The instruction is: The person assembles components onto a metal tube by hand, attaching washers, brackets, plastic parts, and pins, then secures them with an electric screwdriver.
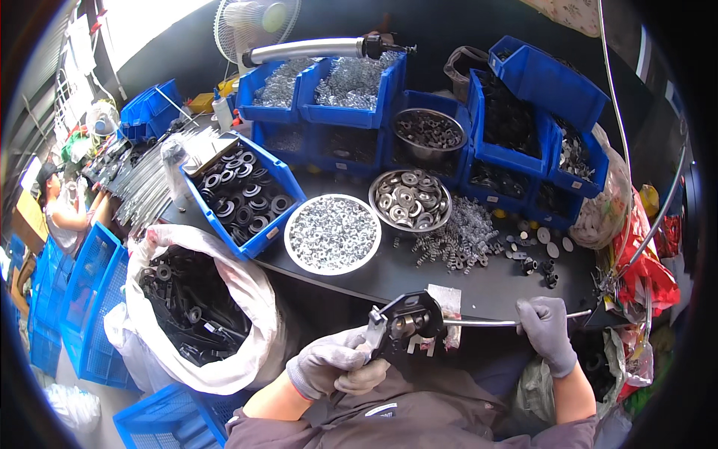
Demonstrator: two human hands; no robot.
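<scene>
Head view: black mechanism [410, 318], bodyward-right of white bowl [333, 272], was held in left hand's [333, 363] grip; metal rod [479, 323] projected from it, rightward, away from the bowl, clasped by right hand [544, 329].

White fan [258, 21], top | silver tube [307, 51] near it | white bottle [222, 114] | person [67, 218], far left | blue mesh crates [91, 280]

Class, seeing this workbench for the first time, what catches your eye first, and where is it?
Probably the black mechanism at lower centre, held in the gloved left hand, with the gloved right hand closed around the thin rod to its right. Next might come the white bowl of small shiny parts near the centre and the open white sack of dark parts at left.
</scene>
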